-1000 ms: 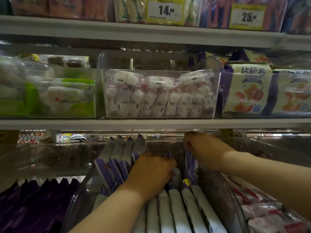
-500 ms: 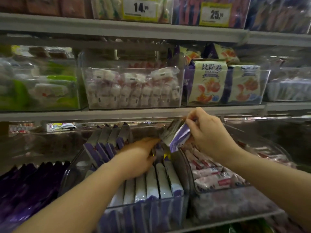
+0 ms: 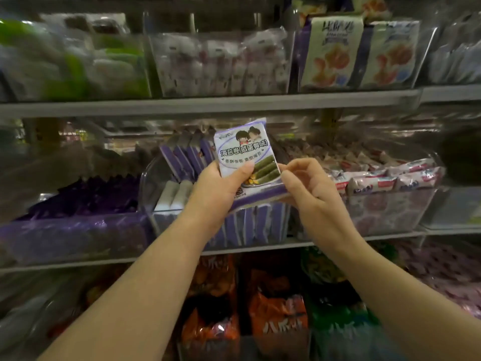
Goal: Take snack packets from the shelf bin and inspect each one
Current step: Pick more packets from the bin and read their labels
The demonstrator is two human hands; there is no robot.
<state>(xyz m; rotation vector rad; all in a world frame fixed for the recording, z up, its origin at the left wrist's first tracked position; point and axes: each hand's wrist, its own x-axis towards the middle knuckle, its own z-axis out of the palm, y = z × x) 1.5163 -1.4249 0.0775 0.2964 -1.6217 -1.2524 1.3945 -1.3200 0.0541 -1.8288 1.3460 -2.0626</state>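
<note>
packet (image 3: 244,155) before bin (image 3: 149,194), between hands, left (image 3: 218,188), right (image 3: 307,188)

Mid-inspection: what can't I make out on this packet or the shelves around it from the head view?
All in the head view:
- packet: back face turned away; bottom strip and its print largely covered by the left hand and right hand.
- upper-shelf bins: motion-blurred, labels unreadable.
- bottom-shelf bags: dim, cut off by the frame's lower edge.

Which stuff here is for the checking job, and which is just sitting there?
For the job: snack packet; left hand and right hand gripping it; clear bin; purple packets inside.
Just sitting: orange bags below; pink packets right; cream bags above.
</note>
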